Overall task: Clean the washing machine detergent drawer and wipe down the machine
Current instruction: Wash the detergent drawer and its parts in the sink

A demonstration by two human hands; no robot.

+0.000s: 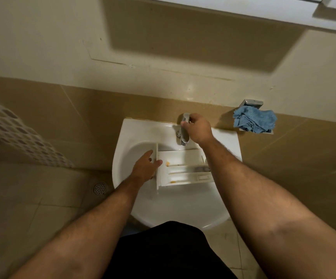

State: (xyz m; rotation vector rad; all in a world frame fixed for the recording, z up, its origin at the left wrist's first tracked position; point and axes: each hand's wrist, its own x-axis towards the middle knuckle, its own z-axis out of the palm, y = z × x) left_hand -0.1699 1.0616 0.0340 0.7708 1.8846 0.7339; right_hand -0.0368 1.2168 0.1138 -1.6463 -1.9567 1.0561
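Observation:
A white detergent drawer (pixel 183 167) lies in the white sink (pixel 175 210), with its front panel to the left and yellowish residue in its compartments. My left hand (pixel 146 168) grips the drawer's front panel. My right hand (pixel 198 127) curls round the lever of the chrome tap (pixel 184 135) at the back of the sink. No water is visibly running. A crumpled blue cloth (pixel 254 120) lies on a small metal wall holder to the right of the sink.
A tan tiled wall (pixel 82 109) stands behind the sink and a white cabinet (pixel 243 11) hangs above. A patterned curtain (pixel 18 129) hangs at the left. A round floor drain (pixel 100 187) lies left of the sink.

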